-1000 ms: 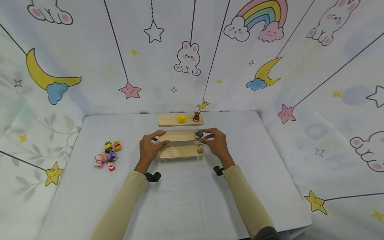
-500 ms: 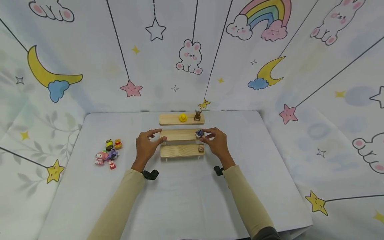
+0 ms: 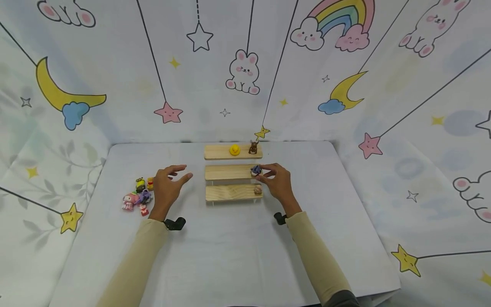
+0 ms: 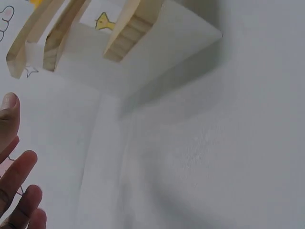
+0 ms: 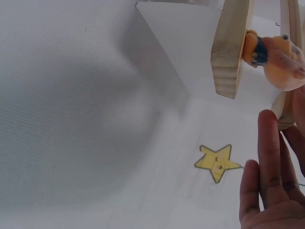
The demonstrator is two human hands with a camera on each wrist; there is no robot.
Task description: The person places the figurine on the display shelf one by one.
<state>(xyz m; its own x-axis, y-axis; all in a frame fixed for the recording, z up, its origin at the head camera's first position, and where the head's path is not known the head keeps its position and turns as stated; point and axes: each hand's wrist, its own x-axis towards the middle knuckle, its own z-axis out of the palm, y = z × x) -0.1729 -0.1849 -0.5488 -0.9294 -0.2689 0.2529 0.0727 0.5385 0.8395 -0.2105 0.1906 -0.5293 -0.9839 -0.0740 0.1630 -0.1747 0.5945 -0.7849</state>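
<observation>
1. Slants the sleeved left forearm [image 3: 132, 260] from near left toward the far middle, and the sleeved right forearm [image 3: 316, 256] from near right toward the same area.
2. Holds the left hand [image 3: 167, 192] left of the middle, with left thumb [image 3: 186, 178] and left index finger [image 3: 178, 168] parted, both pointing right.
3. Holds the right hand [image 3: 279, 182] right of the middle, with right thumb [image 3: 263, 178] and right index finger [image 3: 265, 166] close together in a pinch.
4. Extends the right hand's other fingers [image 5: 270, 152] straight, side by side.

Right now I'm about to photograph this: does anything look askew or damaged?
Nothing stands out: no damage shows, the shelves look straight, and the duck sits upright. The toys beside the left hand are simply bunched together.
</observation>
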